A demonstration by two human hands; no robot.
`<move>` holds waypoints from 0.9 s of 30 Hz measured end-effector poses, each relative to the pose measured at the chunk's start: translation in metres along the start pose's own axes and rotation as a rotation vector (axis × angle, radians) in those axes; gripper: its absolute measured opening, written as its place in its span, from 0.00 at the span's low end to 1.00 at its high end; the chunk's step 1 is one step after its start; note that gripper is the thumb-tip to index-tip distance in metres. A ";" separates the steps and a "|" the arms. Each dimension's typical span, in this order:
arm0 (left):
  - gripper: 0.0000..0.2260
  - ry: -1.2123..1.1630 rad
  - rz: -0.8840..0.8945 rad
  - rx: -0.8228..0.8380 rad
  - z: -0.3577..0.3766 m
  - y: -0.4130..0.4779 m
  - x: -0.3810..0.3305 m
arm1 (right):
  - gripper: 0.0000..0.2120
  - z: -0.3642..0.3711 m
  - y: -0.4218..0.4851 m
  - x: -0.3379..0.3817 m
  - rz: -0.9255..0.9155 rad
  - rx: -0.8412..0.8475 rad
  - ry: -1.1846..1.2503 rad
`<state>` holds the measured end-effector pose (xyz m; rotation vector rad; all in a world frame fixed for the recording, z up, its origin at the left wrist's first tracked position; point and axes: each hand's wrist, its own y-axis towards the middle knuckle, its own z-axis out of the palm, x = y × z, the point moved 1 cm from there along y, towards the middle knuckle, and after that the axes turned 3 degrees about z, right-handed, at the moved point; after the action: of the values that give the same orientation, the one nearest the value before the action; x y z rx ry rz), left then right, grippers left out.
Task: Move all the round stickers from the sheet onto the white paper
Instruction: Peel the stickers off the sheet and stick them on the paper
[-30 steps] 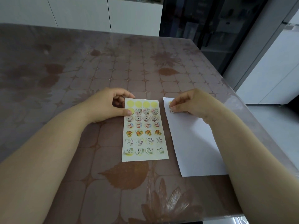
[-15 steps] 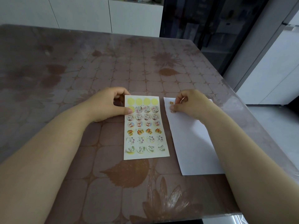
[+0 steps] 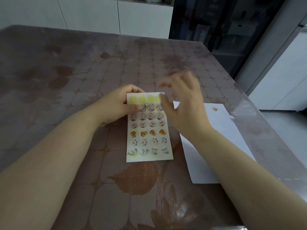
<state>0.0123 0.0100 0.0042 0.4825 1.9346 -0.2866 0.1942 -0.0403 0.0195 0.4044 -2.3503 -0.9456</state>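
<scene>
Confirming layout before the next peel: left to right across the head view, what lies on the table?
Left hand, gripping the sheet's top-left edge → sticker sheet → white paper. Right hand hovers over both, so it is left unplaced.

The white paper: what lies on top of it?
One round sticker shows near the far edge of the white paper. The right forearm covers its left part, so anything there is hidden.
</scene>
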 end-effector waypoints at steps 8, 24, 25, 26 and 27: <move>0.19 -0.062 -0.030 -0.049 0.005 0.000 -0.003 | 0.15 0.028 -0.008 -0.006 0.037 0.176 -0.077; 0.15 -0.030 -0.016 -0.103 0.007 0.005 0.006 | 0.17 0.027 -0.007 -0.002 0.076 0.288 -0.028; 0.15 -0.023 -0.020 -0.109 0.007 0.006 0.008 | 0.17 0.027 -0.007 -0.002 0.080 0.288 -0.026; 0.15 -0.021 -0.024 -0.115 0.007 0.006 0.008 | 0.16 0.027 -0.007 -0.002 0.079 0.284 -0.025; 0.16 -0.019 -0.030 -0.125 0.006 0.006 0.009 | 0.16 0.028 -0.007 -0.002 0.072 0.275 -0.024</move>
<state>0.0173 0.0144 -0.0062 0.3672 1.9289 -0.1880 0.1799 -0.0296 -0.0030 0.4130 -2.5068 -0.5975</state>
